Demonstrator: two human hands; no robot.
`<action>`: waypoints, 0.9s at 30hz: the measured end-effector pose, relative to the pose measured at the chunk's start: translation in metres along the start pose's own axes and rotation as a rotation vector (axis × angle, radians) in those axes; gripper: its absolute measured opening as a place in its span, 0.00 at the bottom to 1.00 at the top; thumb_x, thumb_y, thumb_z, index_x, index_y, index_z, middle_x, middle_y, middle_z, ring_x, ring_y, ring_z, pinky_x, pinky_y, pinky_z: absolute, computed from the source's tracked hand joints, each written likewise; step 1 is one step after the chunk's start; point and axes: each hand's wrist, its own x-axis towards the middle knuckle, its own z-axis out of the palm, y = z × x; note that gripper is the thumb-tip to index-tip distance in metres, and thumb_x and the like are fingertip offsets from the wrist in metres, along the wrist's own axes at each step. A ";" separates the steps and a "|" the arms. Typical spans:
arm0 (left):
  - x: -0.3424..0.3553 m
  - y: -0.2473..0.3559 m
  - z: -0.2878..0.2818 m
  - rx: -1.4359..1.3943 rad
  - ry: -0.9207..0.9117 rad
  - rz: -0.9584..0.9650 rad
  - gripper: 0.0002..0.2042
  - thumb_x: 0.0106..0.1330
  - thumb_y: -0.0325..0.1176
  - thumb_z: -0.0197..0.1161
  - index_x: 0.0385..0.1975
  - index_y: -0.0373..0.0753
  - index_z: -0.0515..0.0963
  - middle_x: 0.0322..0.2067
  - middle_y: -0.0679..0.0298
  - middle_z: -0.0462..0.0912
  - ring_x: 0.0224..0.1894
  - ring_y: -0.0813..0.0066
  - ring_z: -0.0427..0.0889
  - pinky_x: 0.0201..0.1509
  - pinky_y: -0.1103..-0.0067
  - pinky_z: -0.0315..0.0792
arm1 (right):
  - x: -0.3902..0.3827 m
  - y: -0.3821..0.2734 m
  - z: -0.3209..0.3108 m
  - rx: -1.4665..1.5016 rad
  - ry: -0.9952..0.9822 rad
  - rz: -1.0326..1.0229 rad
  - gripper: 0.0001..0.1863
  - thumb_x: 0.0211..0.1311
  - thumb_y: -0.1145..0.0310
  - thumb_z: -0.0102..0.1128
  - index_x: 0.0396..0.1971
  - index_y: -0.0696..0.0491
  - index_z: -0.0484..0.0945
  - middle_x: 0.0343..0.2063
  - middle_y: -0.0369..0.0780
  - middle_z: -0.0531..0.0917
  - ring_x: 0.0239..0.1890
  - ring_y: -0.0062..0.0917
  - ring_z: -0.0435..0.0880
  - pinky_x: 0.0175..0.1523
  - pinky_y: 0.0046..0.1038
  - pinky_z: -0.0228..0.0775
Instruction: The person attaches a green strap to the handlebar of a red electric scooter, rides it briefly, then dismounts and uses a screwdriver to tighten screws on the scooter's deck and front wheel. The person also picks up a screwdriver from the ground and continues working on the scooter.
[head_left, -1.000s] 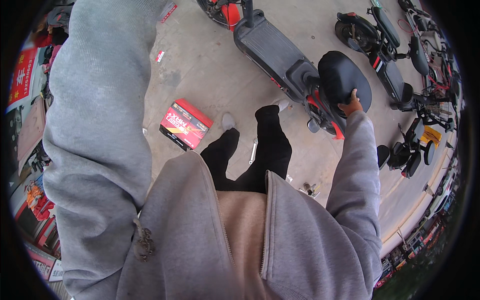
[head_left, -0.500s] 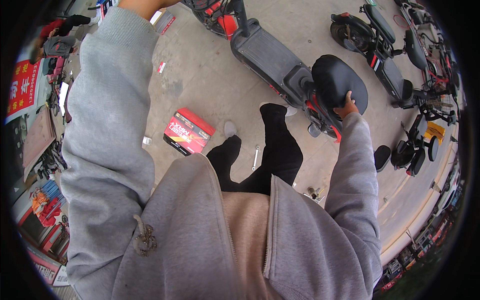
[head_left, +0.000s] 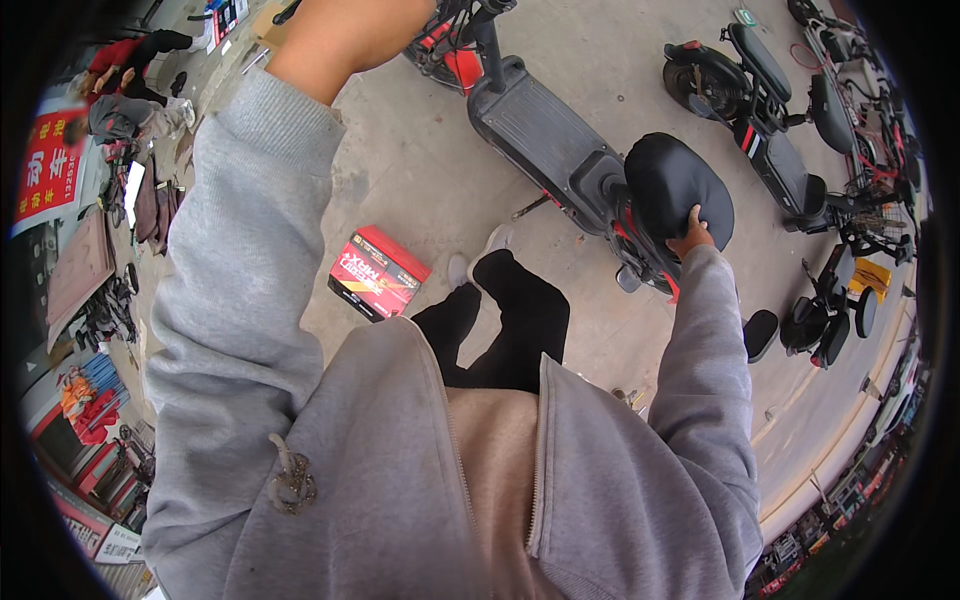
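At the top edge my left hand point(head_left: 355, 35) is closed around the handlebar point(head_left: 287, 12) of a black-and-red scooter point(head_left: 540, 130), its fingertips mostly out of sight. My right hand point(head_left: 692, 235) grips the scooter's black padded seat point(head_left: 668, 180), fingers on its surface. The scooter's footboard runs diagonally between my hands, and a kickstand point(head_left: 530, 207) shows under its side. My feet point(head_left: 495, 240) are on the pavement beside it. A red-and-black box point(head_left: 378, 275) lies left of them.
More scooters point(head_left: 775, 165) stand along the right, with a yellow object point(head_left: 870, 278) among them. A person point(head_left: 130, 65) in red and black is at the upper left. Red signs point(head_left: 45, 165), boards and piled items line the left. A road point(head_left: 830, 420) curves at the lower right.
My left hand has come further down into view, and the scooter and seat sit slightly lower in the picture. My right foot has moved left toward the other, covering the wrench on the ground.
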 end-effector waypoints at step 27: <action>-0.043 -0.074 -0.091 -0.111 -0.305 0.217 0.14 0.53 0.31 0.61 0.40 0.42 0.72 0.29 0.54 0.82 0.35 0.49 0.82 0.37 0.58 0.74 | -0.100 0.097 0.036 -0.048 -0.156 0.169 0.69 0.41 0.47 0.76 0.76 0.47 0.35 0.68 0.60 0.62 0.69 0.48 0.66 0.71 0.40 0.62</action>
